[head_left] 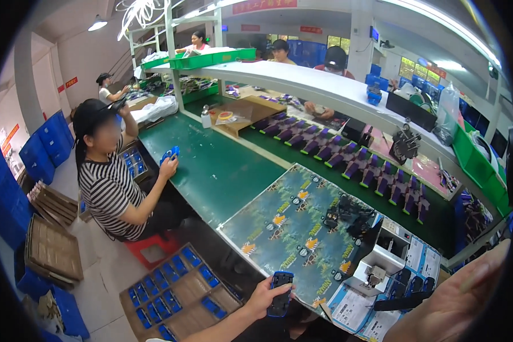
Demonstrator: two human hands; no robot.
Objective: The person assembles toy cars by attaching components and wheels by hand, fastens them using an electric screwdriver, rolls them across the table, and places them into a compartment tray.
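My left hand is closed on a blue toy car, its black underside turned up, just off the front edge of the bench. At the lower right, very near the camera, is my right hand, cut off by the dark rim; most of its fingers are hidden. A flat black strip shows beside it, and I cannot tell whether the hand holds it. Nearby on the bench, a grey metal machine stands next to several dark parts on printed sheets.
A cardboard tray with several blue toy cars lies low at my left. Across the green bench, a co-worker in a striped shirt holds a blue piece. Black parts lie on the patterned mat. Purple-green parts line up behind.
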